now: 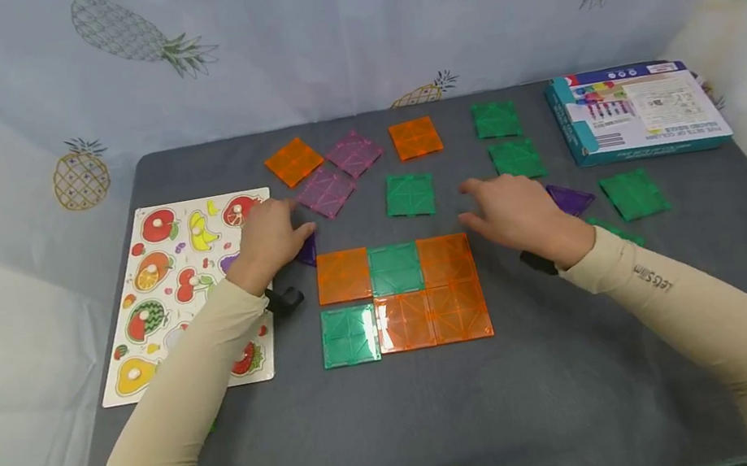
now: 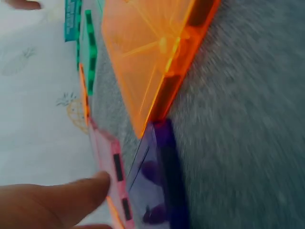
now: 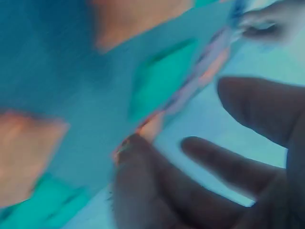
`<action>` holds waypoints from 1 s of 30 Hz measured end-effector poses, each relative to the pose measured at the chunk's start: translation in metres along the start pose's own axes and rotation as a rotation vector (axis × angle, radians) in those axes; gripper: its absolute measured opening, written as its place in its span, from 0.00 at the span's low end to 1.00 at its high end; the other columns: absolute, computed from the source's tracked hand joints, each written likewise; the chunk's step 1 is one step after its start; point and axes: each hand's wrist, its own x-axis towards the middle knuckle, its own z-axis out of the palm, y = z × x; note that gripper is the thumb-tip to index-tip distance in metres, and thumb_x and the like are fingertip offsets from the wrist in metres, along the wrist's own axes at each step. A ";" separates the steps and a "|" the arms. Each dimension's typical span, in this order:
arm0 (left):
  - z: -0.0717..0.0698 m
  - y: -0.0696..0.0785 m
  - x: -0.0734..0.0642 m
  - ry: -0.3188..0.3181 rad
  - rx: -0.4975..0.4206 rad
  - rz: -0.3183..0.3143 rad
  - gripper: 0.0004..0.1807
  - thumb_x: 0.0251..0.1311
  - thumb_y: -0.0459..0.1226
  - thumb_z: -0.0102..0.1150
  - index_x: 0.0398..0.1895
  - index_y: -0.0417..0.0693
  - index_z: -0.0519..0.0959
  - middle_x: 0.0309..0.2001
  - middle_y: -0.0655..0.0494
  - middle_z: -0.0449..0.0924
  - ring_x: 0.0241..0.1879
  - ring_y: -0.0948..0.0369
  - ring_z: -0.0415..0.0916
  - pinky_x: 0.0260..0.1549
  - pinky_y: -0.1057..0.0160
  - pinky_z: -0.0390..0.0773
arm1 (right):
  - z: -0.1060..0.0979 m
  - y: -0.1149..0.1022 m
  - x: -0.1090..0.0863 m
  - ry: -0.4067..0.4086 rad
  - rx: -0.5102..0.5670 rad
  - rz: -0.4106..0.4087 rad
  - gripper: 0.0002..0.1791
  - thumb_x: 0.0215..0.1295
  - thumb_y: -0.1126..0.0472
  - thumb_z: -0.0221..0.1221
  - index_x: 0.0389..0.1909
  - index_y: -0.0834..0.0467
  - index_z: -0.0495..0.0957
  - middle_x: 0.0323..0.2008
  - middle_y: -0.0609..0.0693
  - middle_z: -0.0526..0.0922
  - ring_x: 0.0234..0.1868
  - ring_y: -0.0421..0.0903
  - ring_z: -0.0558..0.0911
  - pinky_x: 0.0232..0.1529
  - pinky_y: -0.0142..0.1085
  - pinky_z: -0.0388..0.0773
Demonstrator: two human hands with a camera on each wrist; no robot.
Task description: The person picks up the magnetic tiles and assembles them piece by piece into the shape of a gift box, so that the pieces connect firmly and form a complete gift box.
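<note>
A block of flat magnetic tiles in two rows lies mid-table, with an orange tile (image 1: 448,258) and a green tile (image 1: 349,336) among them. My left hand (image 1: 267,242) hovers over the right edge of the fruit puzzle board (image 1: 126,303), thumb and finger apart. Beside it lies a purple tile (image 1: 306,251); in the left wrist view the purple tile (image 2: 150,186) meets an orange tile's corner. My right hand (image 1: 522,216) is right of the block, fingers spread and holding nothing. A purple triangle tile (image 1: 570,198) shows past it. The right wrist view is blurred.
Loose tiles lie farther back: a pink-purple tile (image 1: 355,154), an orange tile (image 1: 415,138), a green tile (image 1: 409,195) and several others. A toy box (image 1: 643,112) rests at the back right. Another green tile (image 1: 634,194) lies in front of it. Pineapple-print cloth (image 1: 340,32) surrounds the table.
</note>
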 end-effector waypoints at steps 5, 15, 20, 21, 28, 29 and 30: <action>0.005 0.015 0.020 0.007 0.053 -0.019 0.26 0.55 0.54 0.65 0.35 0.36 0.79 0.32 0.41 0.80 0.35 0.46 0.75 0.37 0.52 0.75 | 0.007 0.038 0.020 -0.111 0.034 0.046 0.30 0.66 0.54 0.59 0.63 0.67 0.68 0.51 0.65 0.79 0.49 0.60 0.80 0.51 0.52 0.77; 0.012 0.034 0.044 -0.029 0.105 0.016 0.21 0.54 0.50 0.68 0.23 0.41 0.78 0.22 0.50 0.75 0.26 0.52 0.73 0.25 0.59 0.70 | 0.030 0.021 0.072 -0.119 0.055 -0.042 0.38 0.62 0.44 0.62 0.65 0.63 0.64 0.64 0.61 0.69 0.62 0.61 0.69 0.60 0.55 0.69; 0.014 0.035 0.041 -0.051 0.041 0.022 0.20 0.50 0.49 0.69 0.33 0.40 0.80 0.31 0.46 0.77 0.35 0.50 0.73 0.34 0.52 0.75 | 0.032 0.015 0.086 -0.129 -0.007 -0.078 0.37 0.62 0.43 0.61 0.65 0.59 0.63 0.66 0.59 0.68 0.65 0.62 0.64 0.59 0.59 0.67; 0.014 0.035 0.039 -0.061 0.031 0.040 0.21 0.50 0.49 0.69 0.35 0.40 0.80 0.32 0.46 0.77 0.37 0.49 0.72 0.38 0.50 0.76 | 0.032 0.015 0.087 -0.128 -0.018 -0.087 0.37 0.62 0.43 0.61 0.65 0.59 0.63 0.66 0.59 0.68 0.66 0.62 0.64 0.59 0.59 0.68; 0.019 0.046 0.033 -0.148 -0.069 0.280 0.27 0.46 0.45 0.71 0.50 0.40 0.81 0.43 0.45 0.82 0.48 0.49 0.71 0.59 0.49 0.64 | 0.028 0.023 0.081 -0.140 -0.026 -0.122 0.39 0.61 0.43 0.62 0.67 0.58 0.62 0.66 0.57 0.69 0.65 0.62 0.65 0.60 0.55 0.69; 0.019 0.048 0.033 -0.168 -0.083 0.308 0.28 0.47 0.44 0.72 0.52 0.40 0.81 0.45 0.45 0.81 0.49 0.50 0.70 0.60 0.49 0.63 | 0.027 0.025 0.078 -0.142 -0.026 -0.122 0.39 0.61 0.44 0.62 0.68 0.57 0.61 0.67 0.57 0.69 0.65 0.62 0.65 0.61 0.55 0.69; 0.020 0.050 0.032 -0.187 -0.092 0.340 0.28 0.47 0.43 0.72 0.53 0.40 0.80 0.46 0.45 0.81 0.50 0.50 0.70 0.61 0.49 0.62 | 0.025 0.027 0.075 -0.146 -0.025 -0.124 0.40 0.61 0.44 0.63 0.69 0.57 0.60 0.67 0.57 0.69 0.65 0.63 0.65 0.61 0.55 0.68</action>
